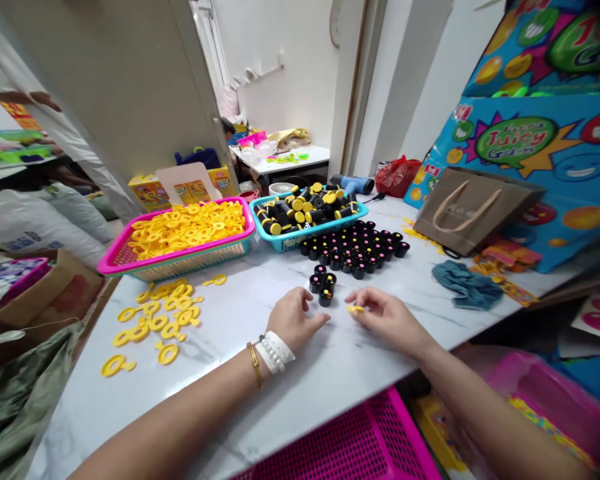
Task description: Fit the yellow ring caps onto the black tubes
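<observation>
My left hand rests near the middle of the white marbled table, thumb and fingers apart, with nothing between them. Just beyond its fingertips stands a small group of black cylinders with pink and yellow centres. To their right, my right hand pinches a small yellow piece between thumb and fingers. A larger cluster of black cylinders stands farther back. Loose yellow ring pieces lie on the left of the table. What the curled fingers of the left hand cover is hidden.
Behind are a pink basket of yellow rings and a blue basket of black-and-yellow cylinders. At the right are a brown paper bag, a teal cloth and blue boxes. A magenta crate sits below the front edge.
</observation>
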Available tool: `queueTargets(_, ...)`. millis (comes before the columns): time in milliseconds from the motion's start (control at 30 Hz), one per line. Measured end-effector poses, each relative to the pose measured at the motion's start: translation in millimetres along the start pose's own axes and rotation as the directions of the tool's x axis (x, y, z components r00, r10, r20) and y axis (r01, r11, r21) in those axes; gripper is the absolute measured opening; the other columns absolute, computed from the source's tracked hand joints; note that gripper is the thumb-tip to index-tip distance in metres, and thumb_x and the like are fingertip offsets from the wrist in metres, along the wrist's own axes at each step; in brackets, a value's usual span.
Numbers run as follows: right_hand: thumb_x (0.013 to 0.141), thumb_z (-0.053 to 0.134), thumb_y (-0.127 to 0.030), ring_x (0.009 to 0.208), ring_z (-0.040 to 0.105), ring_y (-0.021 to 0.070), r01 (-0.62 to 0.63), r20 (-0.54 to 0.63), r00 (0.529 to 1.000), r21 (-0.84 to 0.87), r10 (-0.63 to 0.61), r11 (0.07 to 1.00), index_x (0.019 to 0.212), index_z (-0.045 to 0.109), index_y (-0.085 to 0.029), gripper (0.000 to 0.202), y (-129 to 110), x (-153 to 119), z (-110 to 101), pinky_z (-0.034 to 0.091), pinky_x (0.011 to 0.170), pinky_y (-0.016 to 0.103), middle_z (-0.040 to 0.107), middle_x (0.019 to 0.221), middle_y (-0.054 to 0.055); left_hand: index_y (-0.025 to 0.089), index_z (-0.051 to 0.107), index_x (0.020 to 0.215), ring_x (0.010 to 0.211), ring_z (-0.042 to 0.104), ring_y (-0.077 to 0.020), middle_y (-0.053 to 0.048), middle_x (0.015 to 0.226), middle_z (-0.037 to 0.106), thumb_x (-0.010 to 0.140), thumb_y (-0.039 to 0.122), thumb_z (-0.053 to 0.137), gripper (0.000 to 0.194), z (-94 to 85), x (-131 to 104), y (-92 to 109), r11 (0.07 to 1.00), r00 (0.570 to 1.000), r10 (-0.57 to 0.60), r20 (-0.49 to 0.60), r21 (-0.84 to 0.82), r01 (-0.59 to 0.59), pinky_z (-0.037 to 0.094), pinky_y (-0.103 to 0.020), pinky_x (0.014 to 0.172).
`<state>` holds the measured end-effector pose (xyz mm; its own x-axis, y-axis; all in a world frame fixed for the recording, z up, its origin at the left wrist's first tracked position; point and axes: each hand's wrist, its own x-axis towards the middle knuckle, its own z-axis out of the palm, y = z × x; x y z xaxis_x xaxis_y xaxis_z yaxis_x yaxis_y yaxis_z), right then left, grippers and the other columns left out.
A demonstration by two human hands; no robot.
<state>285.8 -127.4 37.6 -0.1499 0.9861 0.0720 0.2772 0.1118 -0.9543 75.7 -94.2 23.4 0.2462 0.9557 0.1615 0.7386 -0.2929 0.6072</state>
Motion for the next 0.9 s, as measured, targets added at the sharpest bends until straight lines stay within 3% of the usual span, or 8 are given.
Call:
queueTargets(100, 0.074, 0.068, -0.036, 0.072, 0.059, 0.0108, -0.124, 0.048, 0.992, 0.230, 0.116, 0.965, 0.076, 0.044, -0.018, 0.030, 6.4, 19.5, -4.8, 0.048, 0.074, 0.029, 0.064, 0.108, 0.010, 0.017, 0.060, 0.098, 0.070, 0.058, -0.0176, -0.003, 0.081, 0.063, 0.071, 0.040, 0.071, 0.037, 8.0, 3.4, 6.0, 1.000, 1.000, -0.025, 0.000, 0.013, 0.025, 0.044, -0.031, 0.065)
queueTargets(233, 0.070, 0.069, -0.028, 0.080, 0.063, 0.0144, -0.195, 0.223, 0.966, 0.296, 0.131, 0.935, 0.075, 0.044, -0.019, 0.027, 1.7, 25.6, 12.8, 0.048, 0.074, 0.029, 0.067, 0.092, 0.005, 0.016, 0.062, 0.100, 0.074, 0.057, -0.0185, -0.004, 0.083, 0.061, 0.073, 0.037, 0.071, 0.036, 6.3, 4.6, 5.9, 0.999, 1.000, 0.007, -0.020, 0.044, -0.006, 0.044, -0.031, 0.067)
queueTargets(367, 0.073, 0.063, -0.026, 0.074, 0.059, 0.0135, -0.100, 0.183, 0.980, 0.108, 0.079, 0.989, 0.075, 0.049, -0.018, 0.016, 1.7, 11.0, 24.7, 0.045, 0.066, 0.025, 0.063, 0.080, 0.001, 0.016, 0.066, 0.096, 0.074, 0.056, -0.0166, -0.004, 0.084, 0.058, 0.075, 0.028, 0.070, 0.025, -2.6, -14.9, 3.2, 0.997, 0.997, 0.065, 0.028, 0.030, -0.066, 0.045, -0.029, 0.069)
queueTargets(467, 0.076, 0.062, -0.026, 0.067, 0.053, 0.0118, 0.007, 0.041, 0.999, -0.193, 0.001, 0.981, 0.075, 0.056, -0.016, 0.012, 9.0, 2.7, 18.1, 0.041, 0.060, 0.024, 0.059, 0.078, 0.001, 0.017, 0.067, 0.094, 0.077, 0.056, -0.0169, -0.004, 0.086, 0.058, 0.074, 0.026, 0.072, 0.023, -7.4, -34.5, -0.2, 0.993, 0.989, 0.122, 0.084, -0.008, -0.121, 0.046, -0.030, 0.072)
queueTargets(533, 0.077, 0.062, -0.026, 0.063, 0.052, 0.0113, -0.002, 0.037, 0.999, -0.253, 0.011, 0.967, 0.079, 0.057, -0.017, 0.011, 10.9, 0.1, 10.6, 0.040, 0.057, 0.023, 0.057, 0.072, -0.001, 0.017, 0.067, 0.094, 0.078, 0.056, -0.0173, -0.004, 0.087, 0.058, 0.073, 0.027, 0.073, 0.024, -7.9, -42.9, -2.2, 0.990, 0.986, 0.139, 0.095, -0.034, -0.137, 0.046, -0.031, 0.072)
queueTargets(633, 0.077, 0.065, -0.029, 0.054, 0.051, 0.0103, -0.134, 0.193, 0.970, -0.076, 0.146, 0.988, 0.096, 0.057, -0.018, 0.023, 1.3, -2.4, 5.3, 0.039, 0.049, 0.021, 0.057, 0.065, -0.005, 0.017, 0.068, 0.094, 0.077, 0.055, -0.0174, -0.003, 0.085, 0.058, 0.073, 0.028, 0.073, 0.024, -6.0, -47.4, -3.2, 0.989, 0.985, 0.143, 0.098, -0.055, -0.138, 0.045, -0.030, 0.070)
queueTargets(733, 0.076, 0.069, -0.035, 0.048, 0.052, 0.0093, -0.256, 0.327, 0.922, 0.116, 0.206, 0.960, 0.093, 0.058, -0.018, 0.026, -15.6, -4.6, 13.7, 0.039, 0.043, 0.019, 0.060, 0.063, -0.003, 0.017, 0.070, 0.093, 0.073, 0.054, -0.0165, -0.002, 0.078, 0.056, 0.074, 0.028, 0.073, 0.022, -4.2, -48.5, -2.6, 0.986, 0.980, 0.163, 0.113, -0.056, -0.158, 0.043, -0.029, 0.066)
queueTargets(900, 0.077, 0.071, -0.040, 0.031, 0.038, 0.0048, -0.324, 0.294, 0.919, 0.179, 0.263, 0.929, 0.077, 0.054, -0.018, 0.027, -17.1, -3.4, 42.2, 0.024, 0.031, 0.015, 0.052, 0.044, -0.007, 0.019, 0.071, 0.087, 0.068, 0.051, -0.0146, 0.000, 0.070, 0.052, 0.078, 0.032, 0.070, 0.015, -4.5, -51.8, -2.5, 0.981, 0.975, 0.189, 0.121, -0.064, -0.182, 0.038, -0.027, 0.062)
